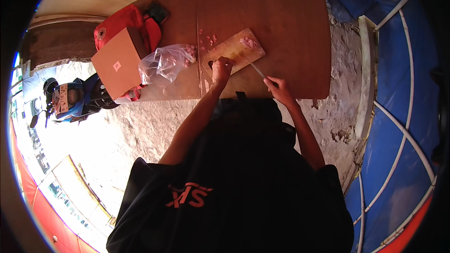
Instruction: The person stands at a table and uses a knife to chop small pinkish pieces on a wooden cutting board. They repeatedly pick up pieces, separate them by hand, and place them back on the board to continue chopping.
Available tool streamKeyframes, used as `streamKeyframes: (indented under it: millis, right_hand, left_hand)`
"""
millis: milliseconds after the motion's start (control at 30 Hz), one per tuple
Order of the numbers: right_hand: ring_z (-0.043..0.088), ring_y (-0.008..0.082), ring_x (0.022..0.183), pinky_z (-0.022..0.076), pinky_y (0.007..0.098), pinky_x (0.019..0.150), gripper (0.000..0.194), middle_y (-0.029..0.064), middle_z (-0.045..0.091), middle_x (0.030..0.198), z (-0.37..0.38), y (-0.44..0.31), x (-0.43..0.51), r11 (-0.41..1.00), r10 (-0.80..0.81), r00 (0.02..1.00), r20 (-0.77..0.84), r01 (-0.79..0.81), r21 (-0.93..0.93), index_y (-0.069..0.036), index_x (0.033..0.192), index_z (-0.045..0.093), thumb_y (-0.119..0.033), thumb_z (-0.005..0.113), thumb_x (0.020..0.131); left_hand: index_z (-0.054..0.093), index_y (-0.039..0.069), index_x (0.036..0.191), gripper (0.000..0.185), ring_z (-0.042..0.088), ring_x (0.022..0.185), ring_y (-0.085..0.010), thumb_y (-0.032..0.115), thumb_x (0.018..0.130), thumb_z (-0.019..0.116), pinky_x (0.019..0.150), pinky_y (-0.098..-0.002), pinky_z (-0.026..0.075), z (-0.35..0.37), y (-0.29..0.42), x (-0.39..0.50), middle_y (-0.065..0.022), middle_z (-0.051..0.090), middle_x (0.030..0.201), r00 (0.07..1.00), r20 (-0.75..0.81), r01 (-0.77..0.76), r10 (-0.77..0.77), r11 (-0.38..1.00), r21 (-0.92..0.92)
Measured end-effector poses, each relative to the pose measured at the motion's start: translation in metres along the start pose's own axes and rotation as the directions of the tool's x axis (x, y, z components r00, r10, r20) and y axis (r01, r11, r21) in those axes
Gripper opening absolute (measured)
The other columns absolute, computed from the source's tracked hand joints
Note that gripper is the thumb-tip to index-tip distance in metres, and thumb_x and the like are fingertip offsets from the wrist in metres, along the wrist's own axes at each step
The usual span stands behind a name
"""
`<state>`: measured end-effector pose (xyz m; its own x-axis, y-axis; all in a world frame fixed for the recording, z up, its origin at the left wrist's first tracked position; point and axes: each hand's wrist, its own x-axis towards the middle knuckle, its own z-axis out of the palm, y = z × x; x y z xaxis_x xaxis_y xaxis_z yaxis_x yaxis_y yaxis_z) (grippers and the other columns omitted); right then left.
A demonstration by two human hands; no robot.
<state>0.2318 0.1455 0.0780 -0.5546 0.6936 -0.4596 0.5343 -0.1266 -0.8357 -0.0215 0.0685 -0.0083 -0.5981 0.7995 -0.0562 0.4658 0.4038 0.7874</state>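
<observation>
A cutting board [242,54] lies at a slant on the brown table, with a small heap of chopped pinkish pieces [248,42] near its far right end. My left hand [222,67] is over the board's near left end, its fingers bent together; whether they pinch a small piece is too small to tell. In my right hand [277,88] is the handle of a knife [257,69], whose blade reaches over the board's near edge. Several small pinkish pieces [212,39] lie loose on the table beyond the board. A clear plastic bag [164,64] with similar pieces at its mouth lies left of the board.
A cardboard box [117,64] leans by a red bag [121,23] at the table's left end, with a dark object [157,12] behind. A seam crosses the table [291,17]. A motorbike [75,98] stands beyond the left edge; a blue tarpaulin [393,140] hangs at right.
</observation>
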Motion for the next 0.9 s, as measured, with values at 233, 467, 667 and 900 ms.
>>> streamKeyframes:
  millis: [233,467,667,900]
  right_hand:
    - [0.049,0.0062,0.050,0.0401,0.0267,0.047,0.039,-0.0011,0.055,0.060,-0.001,0.001,-0.005,0.999,0.052,0.989,0.138,-0.050,-0.020,-0.001,0.112,0.068,-0.036,0.061,0.095]
    - [0.048,0.0047,0.049,0.0378,0.0256,0.044,0.036,-0.0022,0.053,0.059,-0.001,0.008,-0.002,0.988,0.144,0.970,0.194,-0.150,0.021,-0.003,0.111,0.069,-0.034,0.061,0.095]
    - [0.049,0.0069,0.048,0.0399,0.0272,0.044,0.033,0.0005,0.052,0.059,0.000,0.001,0.008,0.996,0.030,0.983,0.181,-0.015,-0.084,-0.001,0.108,0.069,-0.030,0.061,0.095]
    - [0.067,0.0364,0.094,0.0536,0.0414,0.081,0.033,0.0195,0.069,0.096,0.015,-0.006,-0.004,0.930,-0.140,0.990,-0.004,0.130,-0.343,-0.003,0.107,0.071,-0.031,0.062,0.092]
  left_hand:
    - [0.074,0.003,0.078,0.009,0.070,0.073,-0.0294,0.012,0.077,0.075,0.065,-0.0374,0.054,0.004,0.007,-0.005,-0.0149,0.070,0.079,0.991,-0.122,-0.047,0.052,0.998,0.046]
    - [0.067,-0.001,0.074,0.019,0.067,0.073,-0.0377,0.015,0.083,0.070,0.065,-0.0439,0.051,0.002,0.010,-0.003,-0.0207,0.067,0.076,0.995,-0.075,-0.062,0.071,0.991,0.116]
    - [0.069,0.001,0.075,0.012,0.066,0.069,-0.0352,0.011,0.081,0.070,0.061,-0.0412,0.050,0.003,0.008,-0.004,-0.0184,0.066,0.076,0.988,-0.065,-0.125,0.142,0.968,0.219]
    - [0.067,0.004,0.078,0.015,0.065,0.078,-0.0356,0.019,0.083,0.067,0.073,-0.0458,0.048,-0.004,0.010,-0.008,-0.0173,0.067,0.085,1.000,-0.004,-0.026,0.026,0.993,0.117]
